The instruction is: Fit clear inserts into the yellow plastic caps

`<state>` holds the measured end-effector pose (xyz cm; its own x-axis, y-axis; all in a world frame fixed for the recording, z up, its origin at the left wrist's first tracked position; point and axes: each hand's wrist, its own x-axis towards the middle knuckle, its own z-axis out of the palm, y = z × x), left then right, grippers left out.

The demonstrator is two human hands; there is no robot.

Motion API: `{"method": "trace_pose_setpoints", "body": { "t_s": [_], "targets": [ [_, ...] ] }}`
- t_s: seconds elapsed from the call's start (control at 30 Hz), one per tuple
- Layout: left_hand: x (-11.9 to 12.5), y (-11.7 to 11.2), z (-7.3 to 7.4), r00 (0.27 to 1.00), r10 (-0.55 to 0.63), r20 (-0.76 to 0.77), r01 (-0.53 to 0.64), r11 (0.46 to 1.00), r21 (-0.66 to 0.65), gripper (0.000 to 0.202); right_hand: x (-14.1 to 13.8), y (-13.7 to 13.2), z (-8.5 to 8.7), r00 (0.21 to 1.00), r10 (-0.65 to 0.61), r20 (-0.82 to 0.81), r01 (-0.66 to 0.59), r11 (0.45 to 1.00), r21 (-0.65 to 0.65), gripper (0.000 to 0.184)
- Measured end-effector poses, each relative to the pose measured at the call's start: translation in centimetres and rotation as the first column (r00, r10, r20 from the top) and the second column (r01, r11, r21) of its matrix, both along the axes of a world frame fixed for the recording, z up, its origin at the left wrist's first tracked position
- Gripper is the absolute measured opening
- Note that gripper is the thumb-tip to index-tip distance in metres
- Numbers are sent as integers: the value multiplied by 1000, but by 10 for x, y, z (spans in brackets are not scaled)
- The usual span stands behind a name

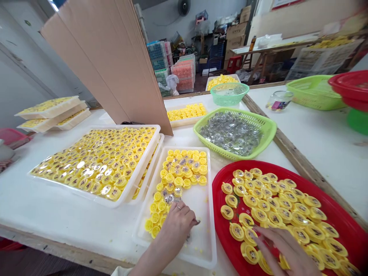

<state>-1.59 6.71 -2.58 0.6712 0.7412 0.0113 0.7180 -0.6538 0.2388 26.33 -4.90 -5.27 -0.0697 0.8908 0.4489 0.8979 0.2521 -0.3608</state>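
Note:
My left hand (178, 224) is over a white tray (202, 226), its fingers curled in. A small dark edge shows at its fingertips, too small to name. In that tray lie small round yellow cups (155, 217), some with clear discs (172, 196) on or among them. My right hand (290, 249) reaches over a red oval tray (220, 230), fingers stretched and apart. Its fingertips are beside a yellow round piece (249, 235) with a printed picture. Many similar pieces (275, 218) cover the tray, partly hidden under that hand.
A green basket (198, 132) full of clear discs (230, 132) stands behind the trays. On the left are a large filled tray (157, 132) and a cardboard sheet (115, 57) standing upright. A wooden strip (304, 163) runs along the right; a glass jar (279, 101) stands beyond it.

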Motion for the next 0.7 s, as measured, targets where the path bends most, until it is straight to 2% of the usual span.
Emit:
{"method": "trace_pose_setpoints", "body": {
  "t_s": [0.1, 0.17, 0.2, 0.27, 0.37, 0.43, 0.53, 0.6, 0.7],
  "targets": [
    [9, -12, 16, 995, -94, 23, 95, 996, -4, 13, -52, 25, 38, 995, 100, -22, -98, 993, 65, 30],
    [16, -19, 27, 987, -159, 30, 159, 987, 5, 14, -77, 37, 50, 977, 208, -49, -207, 978, 41, 18],
    [19, -22, 33, 983, -181, 30, 181, 983, 2, 14, -84, 40, 51, 968, 238, -86, -238, 971, 6, 14],
    [23, -21, 43, 983, -180, 34, 181, 983, -33, 12, -88, 43, 47, 949, 258, -183, -275, 959, -75, 18],
    [23, -4, 54, 996, -86, 6, 86, 996, -29, 24, -81, 41, 37, 932, 226, -282, -269, 956, -121, 20],
    [21, 17, 53, 999, 23, -42, -19, 996, 85, 34, -75, 38, 36, 934, 185, -306, -223, 970, -94, 16],
    [18, 52, 40, 975, 207, -83, -188, 963, 194, 28, -70, 37, 41, 937, 149, -316, -161, 987, -14, 11],
    [18, 70, 28, 967, 230, -111, -201, 954, 222, 21, -70, 36, 46, 937, 143, -319, -144, 989, 22, 11],
    [19, 83, 15, 961, 242, -134, -205, 948, 243, 20, -69, 35, 49, 931, 130, -342, -143, 990, -12, 10]
  ]
}}
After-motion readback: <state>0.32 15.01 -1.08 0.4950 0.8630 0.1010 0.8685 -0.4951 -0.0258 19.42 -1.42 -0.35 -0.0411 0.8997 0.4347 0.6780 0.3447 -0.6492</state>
